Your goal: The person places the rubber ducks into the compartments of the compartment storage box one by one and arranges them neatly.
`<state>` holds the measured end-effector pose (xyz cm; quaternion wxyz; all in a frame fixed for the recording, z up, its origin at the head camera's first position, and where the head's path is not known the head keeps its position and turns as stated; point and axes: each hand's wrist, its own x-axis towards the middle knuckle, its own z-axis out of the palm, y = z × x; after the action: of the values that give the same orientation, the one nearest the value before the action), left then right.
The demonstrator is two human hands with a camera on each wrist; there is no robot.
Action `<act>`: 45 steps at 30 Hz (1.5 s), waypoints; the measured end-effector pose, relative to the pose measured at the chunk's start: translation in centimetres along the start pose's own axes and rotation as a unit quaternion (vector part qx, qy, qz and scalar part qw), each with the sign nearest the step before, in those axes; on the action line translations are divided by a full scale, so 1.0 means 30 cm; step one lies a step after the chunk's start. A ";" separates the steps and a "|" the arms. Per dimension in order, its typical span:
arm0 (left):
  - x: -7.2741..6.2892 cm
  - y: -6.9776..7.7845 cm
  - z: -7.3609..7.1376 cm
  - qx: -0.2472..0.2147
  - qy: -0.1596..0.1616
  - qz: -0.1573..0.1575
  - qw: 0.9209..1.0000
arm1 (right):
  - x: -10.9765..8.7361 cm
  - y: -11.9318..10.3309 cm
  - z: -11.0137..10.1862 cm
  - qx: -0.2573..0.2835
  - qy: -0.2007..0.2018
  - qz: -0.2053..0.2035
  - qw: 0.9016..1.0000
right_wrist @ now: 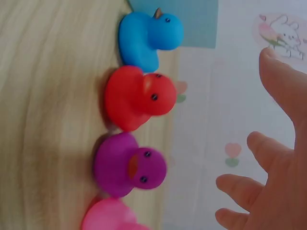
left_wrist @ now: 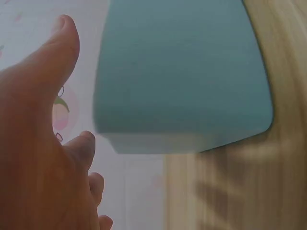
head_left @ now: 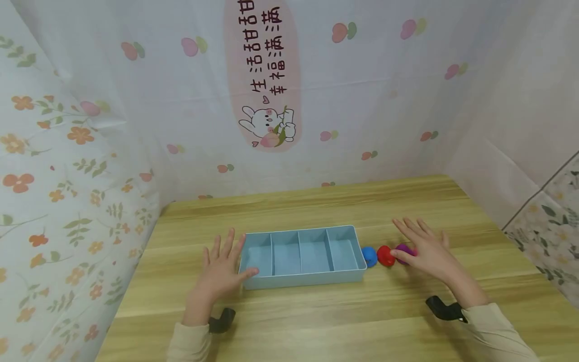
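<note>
A light blue box [head_left: 298, 280] with several compartments in a row lies on the table. At its left end hovers my left hand [head_left: 220, 271], fingers spread, the thumb over the box's near left corner. In the left wrist view, that hand [left_wrist: 33, 139] is apart from the box wall [left_wrist: 182, 72]. Right of the box, rubber ducks stand in a row: blue [right_wrist: 151, 36], red [right_wrist: 139, 98], purple [right_wrist: 129, 165] and pink [right_wrist: 112, 218]. My right hand [head_left: 427, 254] is above the ducks with fingers extended, holding nothing; it partly hides the purple and pink ones in the head view.
The wooden table [head_left: 316, 327] meets a printed cloth [head_left: 362, 100] at the back, with cloth also on the left [head_left: 68, 201] and right [head_left: 520, 125]. A black strap piece [head_left: 221, 321] sits at the left wrist and another [head_left: 445, 308] at the right wrist.
</note>
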<state>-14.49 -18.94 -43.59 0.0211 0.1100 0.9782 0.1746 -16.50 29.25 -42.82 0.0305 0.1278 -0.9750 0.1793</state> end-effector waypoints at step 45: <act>0.002 -0.002 0.075 -0.024 0.032 0.010 0.999 | -0.134 0.239 0.088 0.075 0.092 0.032 0.992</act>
<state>-14.40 -18.23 -45.71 -0.0089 0.1141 0.9728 0.2016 -14.52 35.75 -48.16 0.1049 0.0813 -0.9555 0.2636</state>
